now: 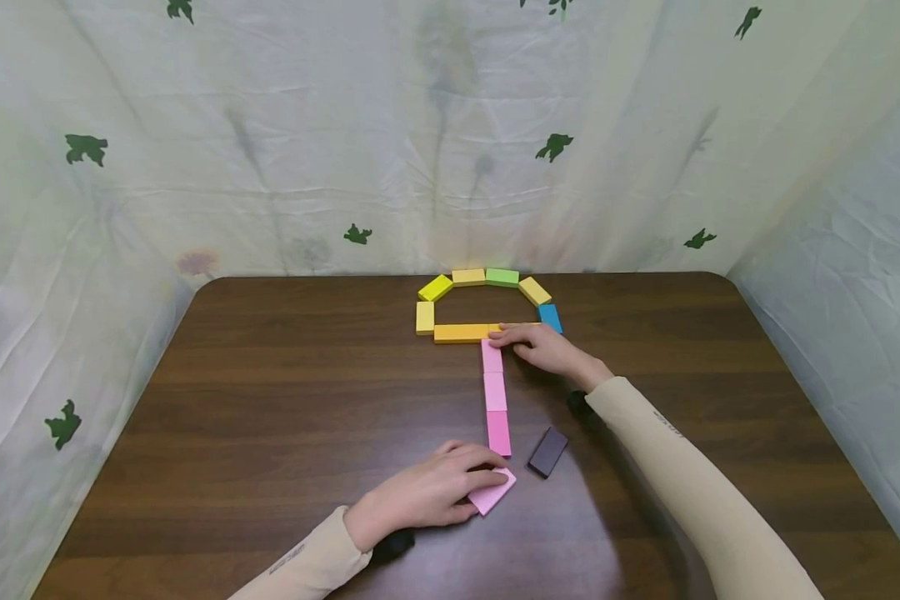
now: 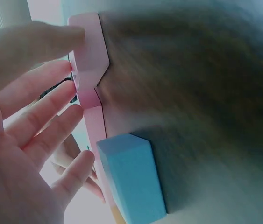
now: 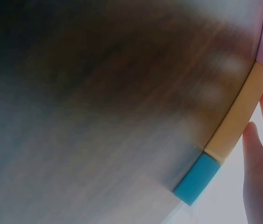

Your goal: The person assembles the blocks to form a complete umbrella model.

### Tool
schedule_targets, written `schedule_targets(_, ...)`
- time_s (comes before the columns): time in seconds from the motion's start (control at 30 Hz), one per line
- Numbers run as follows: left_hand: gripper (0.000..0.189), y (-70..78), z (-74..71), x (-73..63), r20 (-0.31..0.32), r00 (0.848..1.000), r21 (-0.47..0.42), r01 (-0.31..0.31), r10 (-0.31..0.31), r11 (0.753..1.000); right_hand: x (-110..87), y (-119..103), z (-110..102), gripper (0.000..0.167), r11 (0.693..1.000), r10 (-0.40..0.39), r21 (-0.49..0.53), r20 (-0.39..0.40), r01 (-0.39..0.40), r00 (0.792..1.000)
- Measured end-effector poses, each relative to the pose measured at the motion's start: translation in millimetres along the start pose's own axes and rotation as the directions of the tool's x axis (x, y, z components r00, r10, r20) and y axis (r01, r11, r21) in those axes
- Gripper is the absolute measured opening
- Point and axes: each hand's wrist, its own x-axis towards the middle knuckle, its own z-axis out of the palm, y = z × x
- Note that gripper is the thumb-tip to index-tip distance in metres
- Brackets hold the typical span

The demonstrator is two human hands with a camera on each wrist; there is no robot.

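My left hand (image 1: 438,487) pinches a light pink block (image 1: 491,493), thumb against its near-left side and fingers over its top. This block lies at an angle just below a column of pink blocks (image 1: 497,392). Fingers of my right hand (image 1: 547,348) rest where the top of that column meets an orange row (image 1: 461,334). In the right wrist view its fingertips are right at the edge of the orange block (image 3: 238,114). Above the row, yellow blocks (image 1: 425,317), a green block (image 1: 502,277) and a blue block (image 1: 550,317) form an arch.
A dark purple-grey block (image 1: 547,452) lies on its own to the right of the pink column, between the two forearms. The brown wooden table (image 1: 270,400) ends at a pale curtain (image 1: 300,150) behind the arch, with more curtain on both sides.
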Motion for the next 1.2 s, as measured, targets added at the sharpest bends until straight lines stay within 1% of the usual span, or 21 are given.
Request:
schedule_targets(0.3, 0.042, -2.0, 1.5, -6.2, -0.037, 0.999, -0.024, 0.036, -0.037, 0.999, -0.4, 1, 1, 0.038, 1.0, -0.009, 0.002, 0.0, 0.009, 1.0)
schedule_targets(0.5, 0.042, -4.4, 0.1, -7.3, -0.059, 0.998, -0.015, 0.024, -0.025, 1.0, 0.2, 3, 2, 0.038, 1.0, -0.004, -0.007, 0.003, 0.004, 1.0)
schedule_targets(0.6, 0.041, -5.5, -0.9, -7.9, -0.056, 0.998, -0.003, 0.024, -0.024, 1.0, 0.6, 4, 2, 0.039, 1.0, -0.01, -0.013, 0.005, 0.01, 1.0)
schedule_targets(0.73, 0.04, -6.9, -1.3, -8.3, -0.035, 0.999, -0.001, 0.04, -0.04, 0.999, 1.7, 5, 2, 0.039, 0.999, -0.032, -0.02, 0.0, 0.032, 0.999)
schedule_targets(0.87, 0.04, -7.9, -1.5, -8.8, -0.024, 0.998, -0.006, 0.052, -0.052, 0.999, 2.3, 6, 2, 0.039, 0.999, -0.038, -0.017, -0.003, 0.038, 0.999)
schedule_targets(1.07, 0.039, -8.7, -1.3, -9.6, -0.037, 0.998, -0.01, 0.057, -0.057, 0.998, 2.0, 5, 1, 0.039, 0.999, -0.035, -0.015, -0.002, 0.035, 0.999)
schedule_targets(1.2, 0.042, -10.3, -2.3, -12.3, -0.056, 0.997, -0.059, 0.054, -0.057, 0.997, 1.6, 4, 1, 0.039, 1.0, -0.027, -0.012, -0.001, 0.027, 1.0)
